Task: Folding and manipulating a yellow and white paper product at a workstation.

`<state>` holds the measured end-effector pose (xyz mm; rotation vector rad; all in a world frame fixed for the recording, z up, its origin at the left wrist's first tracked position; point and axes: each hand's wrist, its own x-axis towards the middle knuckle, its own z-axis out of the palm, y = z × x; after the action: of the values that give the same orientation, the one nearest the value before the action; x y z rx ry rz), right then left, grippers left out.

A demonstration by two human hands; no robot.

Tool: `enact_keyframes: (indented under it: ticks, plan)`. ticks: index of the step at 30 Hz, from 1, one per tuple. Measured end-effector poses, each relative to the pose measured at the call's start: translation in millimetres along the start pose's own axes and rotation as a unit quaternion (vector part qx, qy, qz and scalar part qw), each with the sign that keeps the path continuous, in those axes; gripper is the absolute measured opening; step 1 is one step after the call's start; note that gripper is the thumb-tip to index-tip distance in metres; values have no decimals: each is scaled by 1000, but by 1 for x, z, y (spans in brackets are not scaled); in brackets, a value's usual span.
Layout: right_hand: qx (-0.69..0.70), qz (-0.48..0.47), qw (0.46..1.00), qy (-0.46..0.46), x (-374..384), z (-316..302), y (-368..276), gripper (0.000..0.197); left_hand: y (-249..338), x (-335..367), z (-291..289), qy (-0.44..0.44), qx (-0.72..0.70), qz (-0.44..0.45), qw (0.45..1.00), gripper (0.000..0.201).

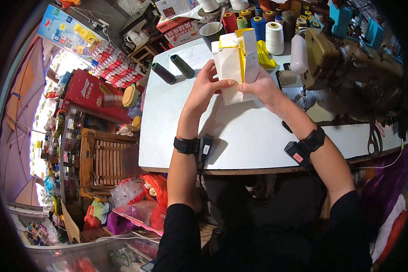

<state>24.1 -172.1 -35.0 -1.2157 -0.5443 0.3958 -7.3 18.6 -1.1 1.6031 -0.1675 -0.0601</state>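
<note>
Between both hands is a white paper carton with yellow inner flaps [230,61], held up over the white table [167,136]. My left hand [209,81] grips its left side, thumb across the front. On the right side, my right hand [258,85] is closed on the same carton, its thumb close to the left one. The carton's top end looks opened, with yellow edges showing; what is inside is hidden. To the left of my hands, two dark thread cones [182,66] lie tilted on the table. Behind the carton stands a grey cup [211,32] with a stick-like handle in it.
A brown sewing machine [331,59] stands at the right, with black scissors [374,139] near the table's front right edge. Many thread spools, including a white cone [274,39], crowd the back. A wooden chair [106,158] and a red box [88,93] are at the left.
</note>
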Motion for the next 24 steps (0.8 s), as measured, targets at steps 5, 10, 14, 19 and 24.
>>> enact_keyframes:
  ticks: [5, 10, 14, 19, 24]
  plan:
    - [7, -67, 997, 50, 0, 9, 2, 70, 0, 3, -2, 31, 5, 29, 999, 60]
    - [-169, -110, 964, 172, 10, 2, 11, 48, 1, 3, -4, 75, -21, 97, 992, 53]
    - [-199, -106, 958, 179, 12, -2, 16, 34, -1, 2, 0, 105, -14, 134, 985, 52]
    - [-148, -135, 965, 167, 18, -8, 31, 29, -6, 5, -9, 143, -14, 117, 983, 53]
    - [-163, -114, 967, 163, 25, -23, 46, 28, -5, 7, -8, 158, -20, 97, 982, 52]
